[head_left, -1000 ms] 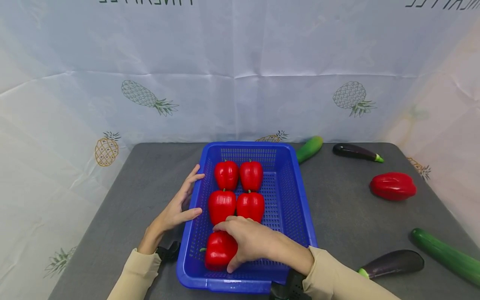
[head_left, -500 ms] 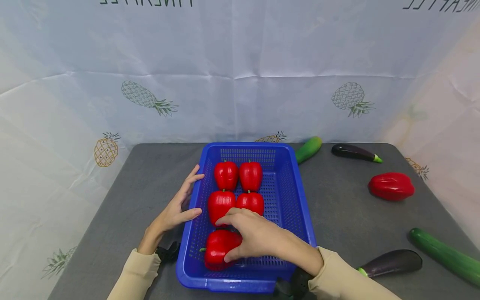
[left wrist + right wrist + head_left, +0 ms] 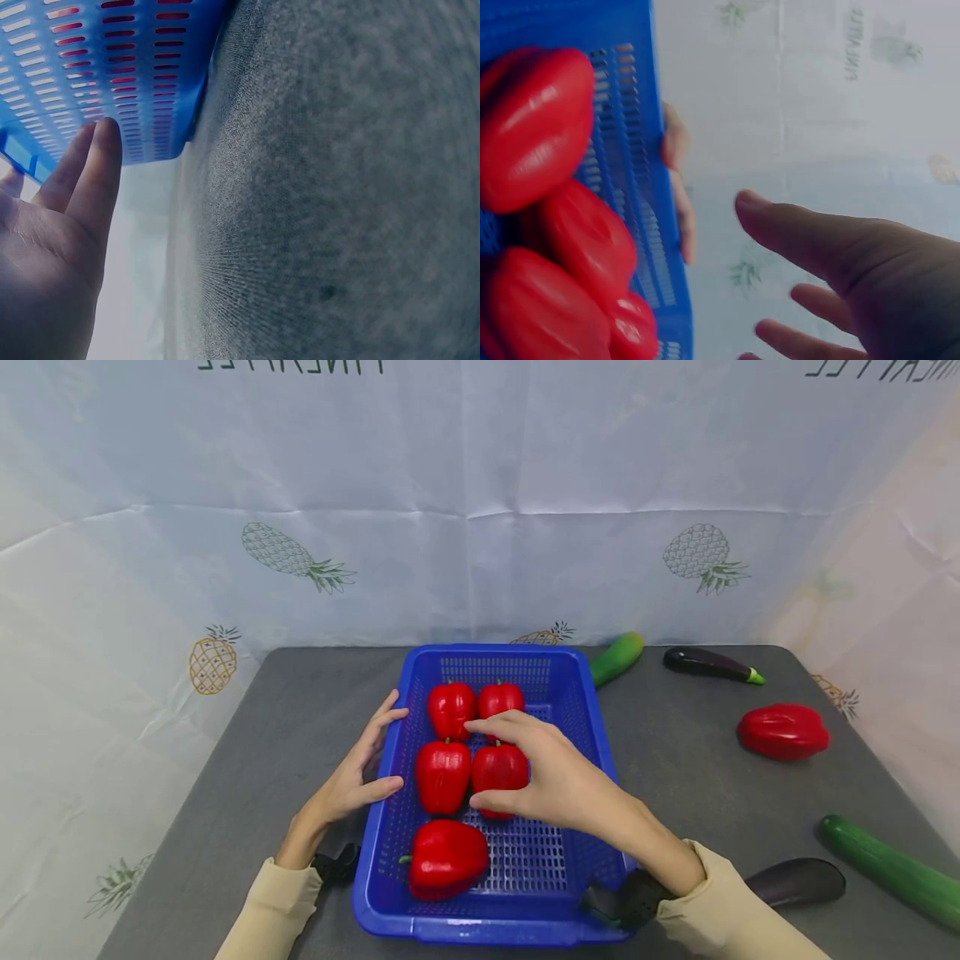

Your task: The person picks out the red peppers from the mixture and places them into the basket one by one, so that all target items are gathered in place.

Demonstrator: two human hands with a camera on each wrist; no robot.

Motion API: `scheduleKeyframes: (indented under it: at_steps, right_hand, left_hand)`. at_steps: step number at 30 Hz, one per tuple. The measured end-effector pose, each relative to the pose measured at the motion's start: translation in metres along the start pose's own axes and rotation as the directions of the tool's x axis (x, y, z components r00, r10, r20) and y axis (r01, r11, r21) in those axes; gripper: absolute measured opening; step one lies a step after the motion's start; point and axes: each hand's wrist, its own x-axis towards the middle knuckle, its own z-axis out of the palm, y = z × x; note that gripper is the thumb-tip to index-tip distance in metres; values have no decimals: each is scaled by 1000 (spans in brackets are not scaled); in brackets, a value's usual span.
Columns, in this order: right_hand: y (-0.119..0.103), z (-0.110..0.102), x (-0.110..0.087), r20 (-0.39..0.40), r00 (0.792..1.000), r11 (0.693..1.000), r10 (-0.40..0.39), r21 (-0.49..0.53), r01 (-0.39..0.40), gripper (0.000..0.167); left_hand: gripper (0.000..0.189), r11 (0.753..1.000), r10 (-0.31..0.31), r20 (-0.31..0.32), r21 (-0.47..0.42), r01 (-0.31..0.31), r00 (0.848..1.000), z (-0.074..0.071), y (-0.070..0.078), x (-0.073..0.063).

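Note:
Several red bell peppers [image 3: 443, 777] stand in a blue plastic basket [image 3: 617, 852]; the nearest pepper [image 3: 447, 860] lies on its side with its stem to the left. My left hand [image 3: 351, 782] rests at the basket's left rim, thumb and fingers spread and extended. In the left wrist view its fingers [image 3: 94, 176] touch the slotted outer wall. My right hand [image 3: 551, 772] hovers over the right-hand peppers, thumb and fingers apart, partly covering the back right one. The right wrist view shows this hand's thumb [image 3: 795, 232] free of the peppers, with nothing held.
On the grey table [image 3: 300, 693], right of the basket, lie a red bell pepper [image 3: 783, 732], an eggplant [image 3: 712, 665] at the back, another eggplant [image 3: 798, 882] partly behind my right sleeve, and a cucumber [image 3: 892, 868]. A second cucumber [image 3: 618, 658] sits behind the basket's right corner.
My right hand has let go of the nearest pepper, which ends slightly further right, and has lifted away backward and to the right. The left hand has stayed in place.

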Motion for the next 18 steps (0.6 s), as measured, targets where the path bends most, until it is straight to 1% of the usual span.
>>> scheduleKeyframes:
  at_steps: [2,4,6,9,14,16,18]
  right_hand:
    - [3,-6,-1,-72,997,1000,-21,-2,21,69]
    - [5,-12,-2,-140,990,1000,-19,-4,18,71]
    - [8,-19,-2,-204,979,1000,-16,-10,15,72]
    - [14,-28,-4,-286,958,1000,3,-14,-7,73]
    - [28,-44,-8,-410,912,1000,17,-2,-19,72]
    - [34,-49,-10,-458,889,1000,21,8,-19,72]
    - [40,-55,-13,-509,860,999,41,27,-32,72]
  left_hand:
    - [80,1000,-6,2,-12,6,1000,0,1,0]
    - [80,1000,-10,4,-23,10,1000,0,1,0]
    - [81,999,-18,4,-32,18,1000,0,2,0]
    - [80,999,-13,2,-32,13,1000,0,1,1]
    - [80,1000,-12,4,-22,13,1000,0,-1,0]
    - [80,1000,-20,5,-21,20,1000,-1,0,0]
    - [81,999,-29,6,-24,29,1000,-1,1,0]
